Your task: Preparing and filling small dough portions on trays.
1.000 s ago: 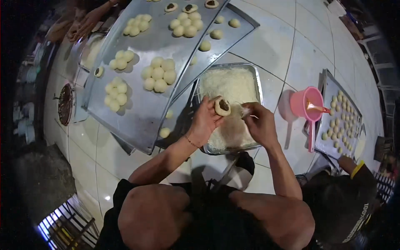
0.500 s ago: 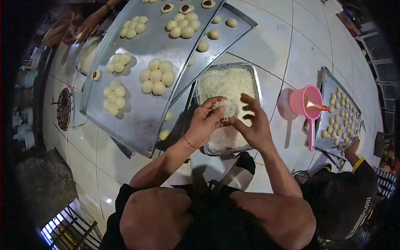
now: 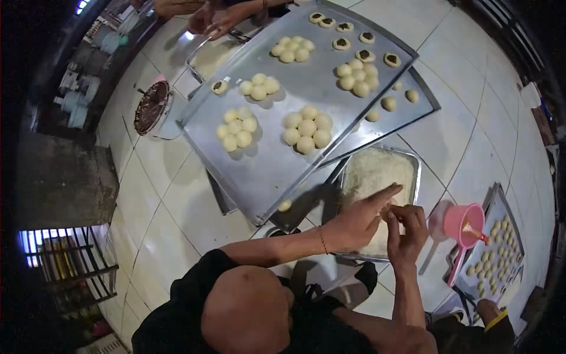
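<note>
My left hand (image 3: 356,225) is over the tray of pale shreds (image 3: 417,177), its fingers stretched out side by side and slanting toward the far right. Against its fingertips sits my right hand (image 3: 408,233), with fingers bent in and pressed together. Whatever lies between the two hands is hidden by the fingers. The pale shreds (image 3: 377,168), fine and grated-looking, fill the tray beneath. Up and left of my hands, a large metal tray (image 3: 253,177) bears clusters of pale dough balls (image 3: 306,128) and several flattened dough pieces with dark filling (image 3: 342,43).
Under the large tray, another metal tray (image 3: 425,97) sticks out with loose dough balls. A pink dipper (image 3: 457,224) holding a brush stands at right, beside a tray of small dough balls (image 3: 495,259). A dark-filled tub (image 3: 152,109) sits at left. Another person's hands (image 3: 227,20) work at the top.
The view has swung left, so the trays appear farther right. My left fingers have straightened and my right fingers have curled in. The shred-covered clump seen between my hands is now out of sight.
</note>
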Action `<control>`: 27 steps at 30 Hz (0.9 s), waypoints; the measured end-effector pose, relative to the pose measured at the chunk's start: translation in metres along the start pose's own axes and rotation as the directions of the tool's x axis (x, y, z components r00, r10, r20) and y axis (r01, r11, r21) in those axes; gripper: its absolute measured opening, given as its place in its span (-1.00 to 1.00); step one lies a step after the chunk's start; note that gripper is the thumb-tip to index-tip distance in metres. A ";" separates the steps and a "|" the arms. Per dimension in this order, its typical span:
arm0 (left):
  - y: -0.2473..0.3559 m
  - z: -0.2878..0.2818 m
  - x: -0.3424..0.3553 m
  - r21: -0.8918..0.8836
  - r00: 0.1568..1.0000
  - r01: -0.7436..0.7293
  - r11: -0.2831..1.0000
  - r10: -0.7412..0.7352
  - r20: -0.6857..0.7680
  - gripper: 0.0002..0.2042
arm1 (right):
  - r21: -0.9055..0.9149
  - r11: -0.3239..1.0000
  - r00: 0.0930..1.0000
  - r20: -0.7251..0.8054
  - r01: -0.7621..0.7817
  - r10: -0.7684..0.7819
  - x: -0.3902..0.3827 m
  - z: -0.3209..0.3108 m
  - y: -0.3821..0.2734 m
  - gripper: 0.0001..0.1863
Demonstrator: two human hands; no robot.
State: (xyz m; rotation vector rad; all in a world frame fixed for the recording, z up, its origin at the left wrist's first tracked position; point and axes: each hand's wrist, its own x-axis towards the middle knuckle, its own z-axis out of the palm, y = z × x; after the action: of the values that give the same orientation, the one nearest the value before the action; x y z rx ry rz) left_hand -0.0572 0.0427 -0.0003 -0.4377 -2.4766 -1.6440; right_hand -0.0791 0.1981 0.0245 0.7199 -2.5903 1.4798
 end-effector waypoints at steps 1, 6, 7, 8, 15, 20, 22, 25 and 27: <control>0.000 -0.006 0.001 -0.090 0.993 0.121 0.989 -0.120 0.015 -0.36 | 0.047 0.997 0.998 0.008 -0.062 0.062 0.000 -0.002 -0.005 -0.83; 0.007 -0.016 0.004 -0.318 0.921 0.389 0.864 -0.375 0.107 -0.46 | 0.200 0.948 0.969 0.038 -0.246 0.243 0.002 -0.004 -0.010 -0.86; 0.012 -0.012 0.003 -0.292 0.949 0.314 0.903 -0.303 0.084 -0.47 | 0.227 0.944 0.971 0.032 -0.240 0.239 0.003 -0.004 -0.007 -0.88; 0.016 -0.008 0.002 -0.265 0.971 0.237 0.935 -0.228 0.064 -0.49 | 0.253 0.939 0.972 0.026 -0.234 0.235 0.004 -0.005 -0.005 -0.89; 0.004 -0.007 0.006 -0.567 0.956 0.212 0.796 -0.289 -0.047 -0.49 | 0.383 0.827 0.907 0.077 -0.411 0.414 0.010 -0.014 -0.024 -0.93; 0.019 -0.020 0.008 -0.479 0.908 0.387 0.788 -0.418 0.045 -0.51 | 0.335 0.876 0.937 0.081 -0.347 0.340 0.004 -0.016 -0.018 -0.95; 0.021 -0.013 0.004 -0.611 0.938 0.260 0.747 -0.345 -0.022 -0.53 | 0.367 0.856 0.928 0.057 -0.363 0.369 0.006 -0.012 -0.023 -0.95; 0.021 -0.008 0.000 -0.726 0.958 0.127 0.676 -0.274 -0.088 -0.55 | 0.395 0.835 0.913 0.024 -0.383 0.407 0.006 -0.010 -0.029 -0.96; 0.019 -0.009 0.001 -0.686 0.927 0.261 0.679 -0.373 -0.017 -0.58 | 0.388 0.842 0.920 0.048 -0.376 0.389 0.008 -0.014 -0.029 -0.97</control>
State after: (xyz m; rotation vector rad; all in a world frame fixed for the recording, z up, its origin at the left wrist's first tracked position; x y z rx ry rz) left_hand -0.0523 0.0412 0.0200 0.0894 -1.8258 -2.6054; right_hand -0.0757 0.1946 0.0567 0.1880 -2.5413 2.1441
